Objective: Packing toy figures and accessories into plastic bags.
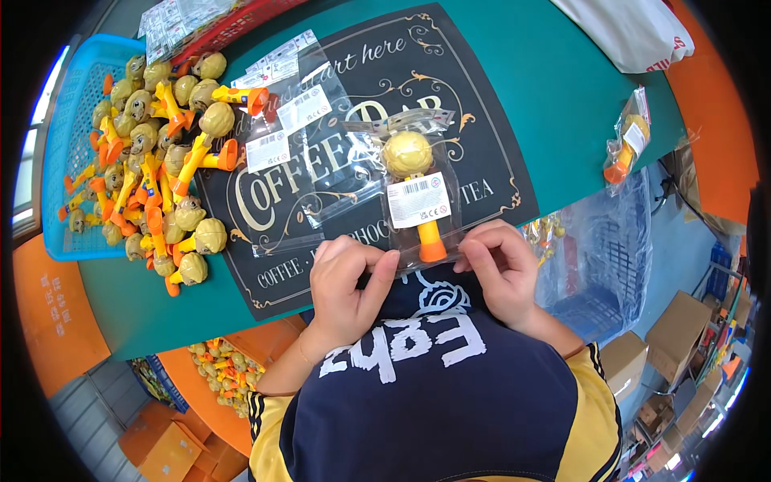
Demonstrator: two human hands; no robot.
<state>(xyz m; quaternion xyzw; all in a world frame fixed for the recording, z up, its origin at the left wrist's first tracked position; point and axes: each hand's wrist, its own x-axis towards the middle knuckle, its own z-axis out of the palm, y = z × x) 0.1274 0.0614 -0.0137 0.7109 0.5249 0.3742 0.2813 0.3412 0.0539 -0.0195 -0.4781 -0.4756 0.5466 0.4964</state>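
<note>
A clear plastic bag (pixel 450 177) lies on the black printed mat (pixel 482 104) in front of me. Inside it is a toy (pixel 432 241) with a round gold head, a yellow stem and an orange flared base; a white label covers its middle. My left hand (pixel 345 283) is closed at the bag's near left corner, thumb against curled fingers. At the near right corner my right hand (pixel 504 269) pinches the bag's edge. Flat clear bags (pixel 341 173) with white labels lie just left of the bagged toy, partly overlapping.
A blue basket (pixel 60 173) at the left overflows with similar loose toys (pixel 144 138), some spilling onto the green table (pixel 514 48). One bagged toy (pixel 626 149) rests near the right edge. A lined blue crate (pixel 598 297) stands below, right; a white bag (pixel 622 32) lies far right.
</note>
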